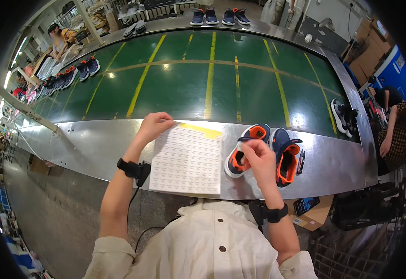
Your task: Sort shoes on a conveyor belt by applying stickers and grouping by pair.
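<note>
A white sheet of small stickers (pixel 187 159) with a yellow strip at its top lies on the metal ledge (pixel 86 144). My left hand (pixel 152 126) rests on the sheet's upper left corner, fingers curled on the paper. To the right stands a pair of small navy and orange shoes. My right hand (pixel 258 156) hovers over the left shoe (pixel 240 156), fingers pinched together at its opening; whether a sticker is between them I cannot tell. The right shoe (pixel 285 156) sits beside it, untouched.
A green conveyor belt (pixel 212 79) with yellow lines runs beyond the ledge. Dark shoes (pixel 341 116) lie at its right edge, more pairs (pixel 219 16) at the far end and left side (pixel 87 67). A person (pixel 396 132) sits at right, another (pixel 61 37) at far left. A cardboard box (pixel 312 214) sits below the ledge.
</note>
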{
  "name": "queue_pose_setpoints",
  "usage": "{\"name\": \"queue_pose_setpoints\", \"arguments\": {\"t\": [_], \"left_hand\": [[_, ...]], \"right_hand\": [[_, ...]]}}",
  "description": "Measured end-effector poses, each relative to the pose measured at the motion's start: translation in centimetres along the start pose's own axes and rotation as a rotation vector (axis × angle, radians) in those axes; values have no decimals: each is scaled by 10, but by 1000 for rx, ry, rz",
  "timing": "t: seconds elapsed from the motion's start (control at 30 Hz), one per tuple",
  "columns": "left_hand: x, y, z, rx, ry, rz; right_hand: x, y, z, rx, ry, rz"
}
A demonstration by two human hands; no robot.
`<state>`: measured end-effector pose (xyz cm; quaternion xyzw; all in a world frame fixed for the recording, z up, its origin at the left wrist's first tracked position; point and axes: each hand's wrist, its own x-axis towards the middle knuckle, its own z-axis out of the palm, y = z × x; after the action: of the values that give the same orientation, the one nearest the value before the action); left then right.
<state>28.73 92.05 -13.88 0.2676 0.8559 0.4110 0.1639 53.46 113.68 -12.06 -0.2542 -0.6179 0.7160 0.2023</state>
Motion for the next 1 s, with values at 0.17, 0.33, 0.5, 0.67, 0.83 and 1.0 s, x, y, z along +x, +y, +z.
{"name": "queue_pose_setpoints", "arguments": {"t": [0.17,0.33,0.5,0.67,0.83,1.0], "left_hand": [[2,-13,42,603,375,544],[-26,89,129,185,-216,195],[-9,97,181,188,-265,105],[-43,100,212,7,-308,10],[-51,104,217,-243,-421,-205],[-51,91,217,-426,-478,-285]], "right_hand": [[-10,22,-35,-83,46,223],[-2,34,-33,-371,115,40],[12,35,-40,-800,85,-58],[19,18,-58,-1088,55,-18],[26,24,-55,-1306,-55,-43],[37,28,-55,-1325,-95,126]]}}
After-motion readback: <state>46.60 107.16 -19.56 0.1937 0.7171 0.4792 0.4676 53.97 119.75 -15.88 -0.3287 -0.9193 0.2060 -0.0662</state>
